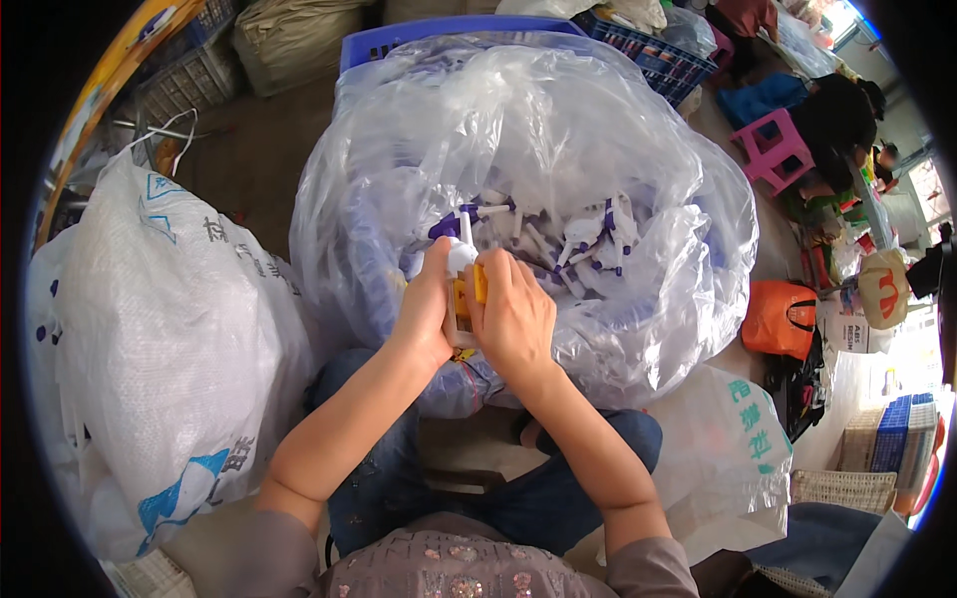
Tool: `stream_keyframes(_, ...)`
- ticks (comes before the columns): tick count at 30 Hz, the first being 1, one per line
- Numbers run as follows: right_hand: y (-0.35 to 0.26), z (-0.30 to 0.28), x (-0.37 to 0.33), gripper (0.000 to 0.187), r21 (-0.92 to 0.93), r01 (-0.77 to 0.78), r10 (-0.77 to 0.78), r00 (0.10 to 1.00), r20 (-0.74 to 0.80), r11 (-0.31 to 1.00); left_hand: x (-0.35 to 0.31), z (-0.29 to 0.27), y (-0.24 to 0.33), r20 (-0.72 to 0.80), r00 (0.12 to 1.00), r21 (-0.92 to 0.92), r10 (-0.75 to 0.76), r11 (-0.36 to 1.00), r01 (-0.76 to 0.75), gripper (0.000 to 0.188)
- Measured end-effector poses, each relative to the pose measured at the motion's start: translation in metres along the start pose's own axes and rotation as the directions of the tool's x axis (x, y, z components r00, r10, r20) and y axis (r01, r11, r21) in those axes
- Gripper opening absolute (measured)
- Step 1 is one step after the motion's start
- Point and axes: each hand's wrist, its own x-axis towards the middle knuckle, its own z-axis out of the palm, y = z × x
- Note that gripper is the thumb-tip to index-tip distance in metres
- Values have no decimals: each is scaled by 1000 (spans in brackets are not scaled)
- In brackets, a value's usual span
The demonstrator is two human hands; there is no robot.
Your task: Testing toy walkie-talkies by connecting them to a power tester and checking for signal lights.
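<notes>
1. A dim workroom with a dull, grey-brown hard floor (244, 164) is seen, curved toward the rim.
2. A broad, glossy bag of clear, crinkled plastic film (528, 110) is spread open in the middle; behind it, the rim of a blue plastic crate (459, 27) is seen.
3. At the left, a bulging white sack of coarse woven plastic (179, 319), printed in blue and black, is stood upright.
4. At the lower right, a slacker white sack with green print (718, 429) is seen.
5. Farther off at the right, a smooth pink plastic stool (773, 145) and a soft orange bag with dark handles (778, 319) are placed well apart from the hands.
6. Over the near side of the film bag, the left hand (429, 304) is wrapped around the left side of a yellow-and-white blocky plastic piece (462, 299); the right hand (513, 314) is closed on its right side with bent fingers. Much of the piece is hidden by both hands, so its full shape cannot be told.
7. Beyond the hands, slim white-and-purple plastic parts (588, 239) are heaped loosely inside the bag, partly veiled by shiny folds.
</notes>
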Motion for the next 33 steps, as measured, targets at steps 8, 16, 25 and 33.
stream_keyframes(8,19,-8,9,15,628,-413,332,910,249,660,-5,17,24,115,992,113,48,992,-61,45)
stream_keyframes(16,-21,-36,-14,32,601,-282,155,806,571,-748,-26,13,32,670,742,204,-19,966,-160,75)
stream_keyframes(25,21,-75,-13,18,440,-195,301,936,-184,876,-25,19,44,655,754,314,-41,923,-222,81)
stream_keyframes(33,-2,-101,-11,31,77,338,-331,939,-94,938,-25,13,36,658,742,398,-128,895,-199,71)
